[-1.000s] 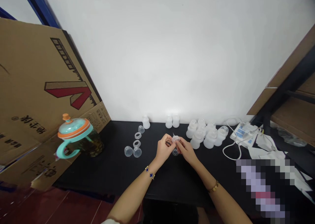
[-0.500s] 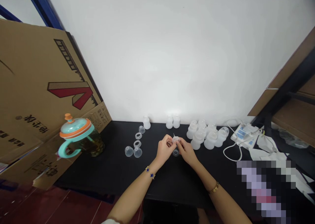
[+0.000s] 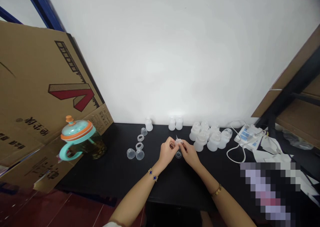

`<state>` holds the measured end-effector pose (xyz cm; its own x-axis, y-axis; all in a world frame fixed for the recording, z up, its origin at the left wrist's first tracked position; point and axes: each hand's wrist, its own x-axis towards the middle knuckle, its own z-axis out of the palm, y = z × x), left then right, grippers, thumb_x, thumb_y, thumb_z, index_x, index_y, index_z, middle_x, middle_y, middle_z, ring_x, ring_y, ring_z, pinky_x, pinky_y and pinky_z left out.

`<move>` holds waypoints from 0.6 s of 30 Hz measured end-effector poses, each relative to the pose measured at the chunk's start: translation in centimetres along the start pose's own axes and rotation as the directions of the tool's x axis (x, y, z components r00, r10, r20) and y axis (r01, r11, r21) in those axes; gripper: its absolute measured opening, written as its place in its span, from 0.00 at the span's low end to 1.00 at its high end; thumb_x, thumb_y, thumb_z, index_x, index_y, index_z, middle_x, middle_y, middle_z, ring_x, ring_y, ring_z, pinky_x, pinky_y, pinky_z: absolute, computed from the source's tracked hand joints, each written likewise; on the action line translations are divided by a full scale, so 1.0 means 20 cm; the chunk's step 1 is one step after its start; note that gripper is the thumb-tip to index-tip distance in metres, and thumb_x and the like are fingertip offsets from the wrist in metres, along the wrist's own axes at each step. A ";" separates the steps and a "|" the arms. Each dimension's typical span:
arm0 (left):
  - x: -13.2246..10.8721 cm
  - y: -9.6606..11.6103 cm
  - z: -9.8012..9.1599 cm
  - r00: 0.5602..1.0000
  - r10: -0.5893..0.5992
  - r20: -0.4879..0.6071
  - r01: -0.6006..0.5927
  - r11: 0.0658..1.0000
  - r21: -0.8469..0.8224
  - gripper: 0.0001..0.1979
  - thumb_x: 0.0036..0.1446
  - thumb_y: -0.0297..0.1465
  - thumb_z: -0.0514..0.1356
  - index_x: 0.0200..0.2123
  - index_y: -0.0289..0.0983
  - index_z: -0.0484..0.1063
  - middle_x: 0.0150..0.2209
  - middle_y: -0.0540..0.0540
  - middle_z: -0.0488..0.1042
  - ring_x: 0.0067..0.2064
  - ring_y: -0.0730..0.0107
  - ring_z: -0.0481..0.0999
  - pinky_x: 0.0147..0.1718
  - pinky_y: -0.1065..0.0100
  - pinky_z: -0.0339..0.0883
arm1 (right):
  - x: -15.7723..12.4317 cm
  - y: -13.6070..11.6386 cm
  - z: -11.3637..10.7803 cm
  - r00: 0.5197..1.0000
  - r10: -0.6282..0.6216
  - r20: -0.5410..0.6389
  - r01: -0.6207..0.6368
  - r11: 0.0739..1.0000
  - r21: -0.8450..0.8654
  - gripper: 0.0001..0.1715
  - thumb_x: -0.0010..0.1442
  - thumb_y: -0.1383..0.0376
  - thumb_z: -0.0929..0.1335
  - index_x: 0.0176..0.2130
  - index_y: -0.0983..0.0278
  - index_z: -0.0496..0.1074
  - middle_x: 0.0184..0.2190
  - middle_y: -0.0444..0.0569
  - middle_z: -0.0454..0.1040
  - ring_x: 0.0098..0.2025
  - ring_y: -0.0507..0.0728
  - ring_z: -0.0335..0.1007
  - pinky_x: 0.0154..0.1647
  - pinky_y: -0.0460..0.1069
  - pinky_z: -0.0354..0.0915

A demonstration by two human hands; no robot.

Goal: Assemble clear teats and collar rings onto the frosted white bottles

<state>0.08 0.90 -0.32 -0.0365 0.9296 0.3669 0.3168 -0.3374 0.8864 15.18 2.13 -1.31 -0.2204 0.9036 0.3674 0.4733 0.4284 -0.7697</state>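
Observation:
Over the middle of the black table, my left hand (image 3: 168, 151) and my right hand (image 3: 188, 152) meet with pinched fingers. Both are closed on a small whitish baby bottle collar (image 3: 178, 141), partly hidden by the fingertips. From it a thin pale tip points upward. Just below, a clear dome cap (image 3: 178, 154) shows between the hands; whether it touches the collar I cannot tell. To the left lie loose parts: a white collar ring (image 3: 139, 146), another ring (image 3: 140, 138), and three clear caps, one of them a front cap (image 3: 140, 154).
Capped bottles (image 3: 214, 141) cluster at the right. Two open bottles (image 3: 172, 123) and a single bottle (image 3: 149, 124) stand by the wall. A teal-lidded jug (image 3: 82, 137) and cardboard box (image 3: 32, 87) are left. A power strip with white cables (image 3: 248, 137) lies far right.
Almost nothing differs. Both hands stay in place around the collar, with only a very slight shift of the whole view.

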 end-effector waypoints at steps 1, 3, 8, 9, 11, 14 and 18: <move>0.00 0.00 0.00 1.000 0.001 0.003 -0.001 1.000 0.003 0.12 0.59 0.39 0.63 0.30 0.40 0.66 0.24 0.52 0.75 0.27 0.71 0.75 0.29 0.72 0.65 | 0.00 0.00 0.00 1.000 0.003 -0.002 -0.003 1.000 -0.001 0.19 0.69 0.53 0.60 0.44 0.60 0.74 0.29 0.48 0.79 0.30 0.60 0.75 0.31 0.50 0.65; 0.00 0.00 0.00 1.000 0.002 0.005 -0.002 1.000 0.008 0.12 0.59 0.39 0.63 0.30 0.40 0.66 0.25 0.52 0.75 0.27 0.70 0.75 0.29 0.72 0.65 | 0.00 0.00 0.00 1.000 0.007 -0.009 -0.007 1.000 -0.004 0.19 0.69 0.53 0.60 0.44 0.59 0.74 0.28 0.48 0.79 0.30 0.61 0.75 0.32 0.50 0.65; 0.00 -0.02 0.01 1.000 -0.002 0.006 0.002 1.000 0.011 0.12 0.59 0.39 0.63 0.30 0.40 0.66 0.26 0.52 0.76 0.28 0.70 0.76 0.29 0.71 0.65 | 0.00 0.00 0.01 1.000 0.005 -0.025 -0.005 1.000 -0.001 0.18 0.68 0.54 0.61 0.42 0.59 0.75 0.28 0.48 0.79 0.29 0.60 0.75 0.30 0.49 0.64; 0.01 -0.02 0.01 1.000 -0.006 0.006 0.006 1.000 0.011 0.12 0.59 0.39 0.63 0.30 0.40 0.66 0.26 0.52 0.76 0.28 0.70 0.76 0.29 0.71 0.65 | 0.00 0.01 0.01 1.000 0.004 -0.027 -0.004 1.000 -0.005 0.18 0.68 0.54 0.61 0.42 0.59 0.75 0.28 0.48 0.79 0.29 0.60 0.75 0.30 0.49 0.63; 0.01 -0.02 0.01 1.000 -0.012 0.006 0.012 1.000 0.013 0.12 0.59 0.39 0.63 0.30 0.40 0.66 0.26 0.52 0.76 0.28 0.69 0.76 0.29 0.71 0.65 | 0.00 0.01 0.01 1.000 0.004 -0.028 -0.005 1.000 -0.019 0.18 0.68 0.54 0.61 0.42 0.59 0.74 0.28 0.48 0.78 0.28 0.60 0.74 0.29 0.49 0.62; 0.00 -0.02 0.00 1.000 -0.013 0.006 0.013 1.000 0.014 0.12 0.60 0.39 0.62 0.30 0.40 0.65 0.26 0.52 0.76 0.28 0.69 0.75 0.30 0.71 0.65 | 0.00 0.01 0.01 1.000 0.002 -0.018 -0.002 0.999 -0.048 0.19 0.69 0.54 0.60 0.42 0.60 0.73 0.26 0.47 0.77 0.27 0.59 0.73 0.28 0.49 0.61; 0.00 -0.02 0.00 1.000 -0.013 0.006 0.013 1.000 0.007 0.12 0.60 0.39 0.62 0.30 0.40 0.65 0.25 0.52 0.75 0.28 0.70 0.75 0.30 0.71 0.64 | 0.00 0.01 0.02 1.000 0.003 -0.015 -0.004 0.997 -0.077 0.18 0.70 0.54 0.59 0.40 0.61 0.72 0.25 0.46 0.75 0.25 0.58 0.71 0.28 0.48 0.58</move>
<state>-0.02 0.99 -0.62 -0.0345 0.9348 0.3536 0.3225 -0.3244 0.8892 15.03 2.17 -1.66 -0.2059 0.9046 0.3732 0.5381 0.4232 -0.7289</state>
